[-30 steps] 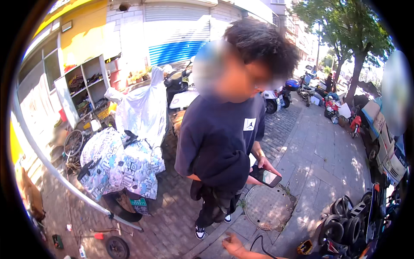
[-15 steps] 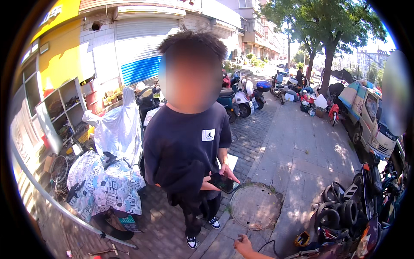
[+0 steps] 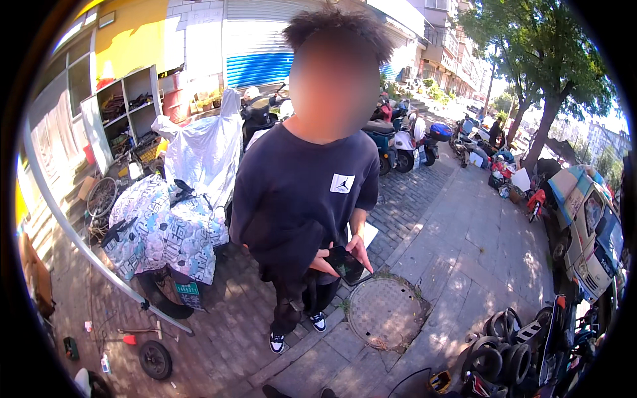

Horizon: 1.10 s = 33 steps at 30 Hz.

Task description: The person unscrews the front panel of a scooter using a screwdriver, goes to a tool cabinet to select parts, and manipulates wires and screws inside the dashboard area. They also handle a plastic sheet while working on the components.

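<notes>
Black phone, one, in two hands of another person

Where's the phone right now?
Head view, lower half, just right of centre: the phone is in the standing person's hands, up-left of the round manhole cover.

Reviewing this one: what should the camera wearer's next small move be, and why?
Probably to raise one hand into view, stopping short of the dark phone. Neither of the wearer's own hands shows, while the person standing opposite has both hands on the phone, so reaching for it seems premature.
</notes>
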### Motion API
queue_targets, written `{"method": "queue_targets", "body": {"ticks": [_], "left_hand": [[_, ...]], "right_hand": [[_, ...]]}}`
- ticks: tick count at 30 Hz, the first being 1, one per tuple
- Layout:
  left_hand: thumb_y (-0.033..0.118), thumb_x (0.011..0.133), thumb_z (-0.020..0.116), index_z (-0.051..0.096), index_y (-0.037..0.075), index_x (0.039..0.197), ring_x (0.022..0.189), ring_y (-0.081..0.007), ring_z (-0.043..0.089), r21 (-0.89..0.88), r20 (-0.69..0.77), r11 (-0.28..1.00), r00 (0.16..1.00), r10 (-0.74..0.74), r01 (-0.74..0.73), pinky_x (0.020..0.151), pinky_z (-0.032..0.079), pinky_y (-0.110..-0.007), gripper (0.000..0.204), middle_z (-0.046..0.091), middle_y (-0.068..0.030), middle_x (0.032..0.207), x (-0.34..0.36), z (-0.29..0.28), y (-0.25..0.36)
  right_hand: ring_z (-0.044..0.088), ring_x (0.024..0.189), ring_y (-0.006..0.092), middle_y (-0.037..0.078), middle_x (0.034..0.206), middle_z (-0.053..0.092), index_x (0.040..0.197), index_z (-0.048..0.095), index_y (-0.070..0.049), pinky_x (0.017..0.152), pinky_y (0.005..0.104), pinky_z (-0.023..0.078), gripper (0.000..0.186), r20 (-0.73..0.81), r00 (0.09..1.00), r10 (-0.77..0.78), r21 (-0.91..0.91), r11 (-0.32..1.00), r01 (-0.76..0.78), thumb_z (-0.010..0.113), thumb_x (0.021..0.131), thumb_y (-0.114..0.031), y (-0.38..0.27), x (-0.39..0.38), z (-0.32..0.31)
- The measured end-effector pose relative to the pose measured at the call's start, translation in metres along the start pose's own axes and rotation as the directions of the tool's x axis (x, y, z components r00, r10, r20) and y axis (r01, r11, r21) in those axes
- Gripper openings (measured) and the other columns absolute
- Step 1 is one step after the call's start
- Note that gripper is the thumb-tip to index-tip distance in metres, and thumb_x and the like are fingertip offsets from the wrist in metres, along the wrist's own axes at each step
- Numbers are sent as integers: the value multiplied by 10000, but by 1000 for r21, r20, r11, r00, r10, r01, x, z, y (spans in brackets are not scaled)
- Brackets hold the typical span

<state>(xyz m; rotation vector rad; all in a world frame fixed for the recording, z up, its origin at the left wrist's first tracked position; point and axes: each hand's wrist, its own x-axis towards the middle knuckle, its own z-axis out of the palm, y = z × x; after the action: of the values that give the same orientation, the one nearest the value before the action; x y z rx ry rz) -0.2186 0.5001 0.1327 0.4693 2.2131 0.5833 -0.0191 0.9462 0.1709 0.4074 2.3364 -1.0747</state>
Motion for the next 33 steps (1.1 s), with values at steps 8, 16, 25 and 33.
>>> {"method": "queue_targets", "body": {"ticks": [8,16,25,33], "left_hand": [[438,1007,577,677,42,1294,1148,-442,672,-83,89,992,990,107,-100,965,537,-499,499,703,-266,1232,-1,-14,31],[441,994,585,669,41,1307,1153,-440,670,17,161,988,976,150,-154,967,536,-497,515,701,-267,1237,4,-56,16],[444,978,594,659,40,1322,1160,-437,669,110,269,982,956,121,-155,970,535,-496,534,700,-269,1243,-4,-80,-23],[446,964,601,650,39,1335,1165,-435,668,220,407,954,908,99,-203,972,534,-494,552,699,-270,1248,-3,-85,-39]], "right_hand": [[680,1143,375,199,1236,729,1304,707,-102,996,457,524,428,39,998,-42,171,985,35,573,1030,-403,9,-4,2],[661,1168,396,212,1297,697,1319,694,-84,1024,475,508,411,140,988,-62,214,976,31,603,1013,-342,-107,-23,-46],[671,1134,418,217,1249,711,1299,698,-87,989,481,523,407,160,982,-98,-62,992,109,609,979,-322,-125,-13,-41],[695,1015,425,227,1119,735,1228,713,-88,888,504,542,371,-42,994,-97,71,992,100,607,981,-344,-59,-15,4]]}}
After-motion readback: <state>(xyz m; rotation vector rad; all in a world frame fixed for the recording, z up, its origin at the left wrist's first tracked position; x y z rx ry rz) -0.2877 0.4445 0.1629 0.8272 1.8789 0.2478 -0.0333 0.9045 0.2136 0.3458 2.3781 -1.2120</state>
